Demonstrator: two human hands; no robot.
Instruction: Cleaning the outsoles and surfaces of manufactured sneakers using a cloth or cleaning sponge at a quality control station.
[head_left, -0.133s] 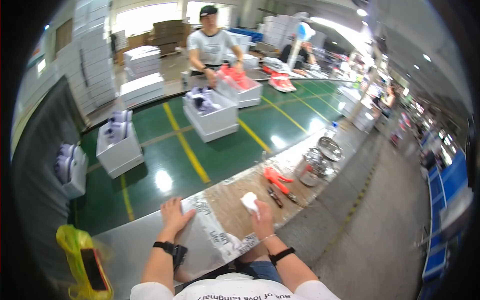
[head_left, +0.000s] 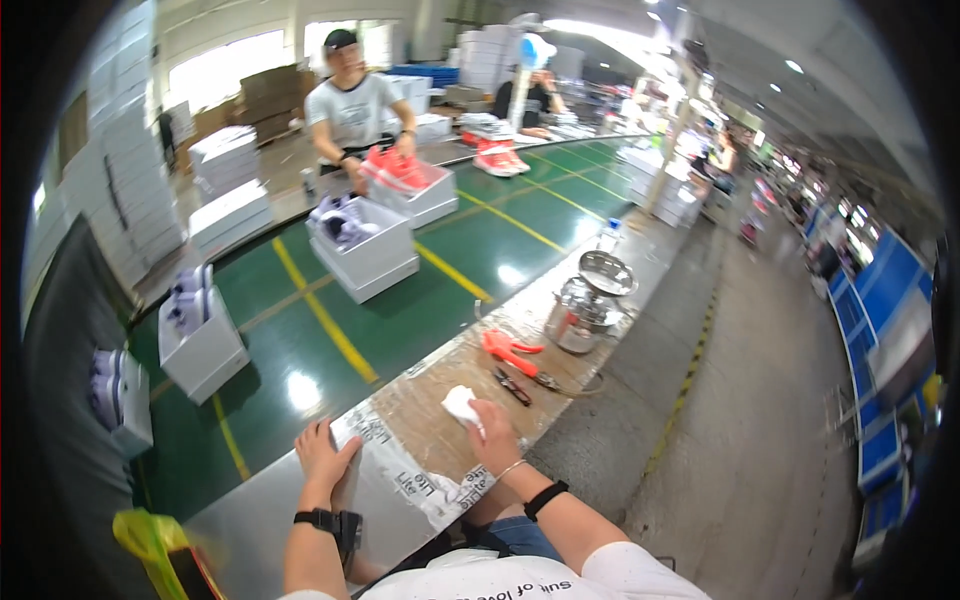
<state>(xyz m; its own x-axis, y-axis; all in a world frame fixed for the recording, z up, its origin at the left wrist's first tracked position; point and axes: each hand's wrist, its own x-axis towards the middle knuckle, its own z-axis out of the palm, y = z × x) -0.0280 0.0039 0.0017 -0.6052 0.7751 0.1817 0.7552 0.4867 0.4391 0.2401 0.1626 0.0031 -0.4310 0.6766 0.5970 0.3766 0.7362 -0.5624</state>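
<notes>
On the narrow bench (head_left: 262, 508) beside a green conveyor (head_left: 322, 310), the person's right hand (head_left: 492, 437) is closed around a white wad (head_left: 461, 406), over the brown-covered stretch of the top; whether the wad touches that surface, I cannot tell. Well apart from it, the left hand (head_left: 325, 455) lies palm down with fingers spread, near the bench's conveyor-side edge. Between the hands, white printed sheeting (head_left: 412, 484) covers a strip of the bench. Just beyond the wad lie dark hand nippers (head_left: 513, 387), with an orange-red trigger tool (head_left: 508, 350) near them, then a shiny metal pot (head_left: 577, 320) and a bottle (head_left: 609, 236) with a blue cap. Far to the left is a yellow bag (head_left: 148, 540). Across the conveyor stand open white boxes holding pale purple shoes (head_left: 345, 223); on its far side a co-worker (head_left: 352, 110) handles coral shoes (head_left: 395, 172) at another white box (head_left: 433, 200)
</notes>
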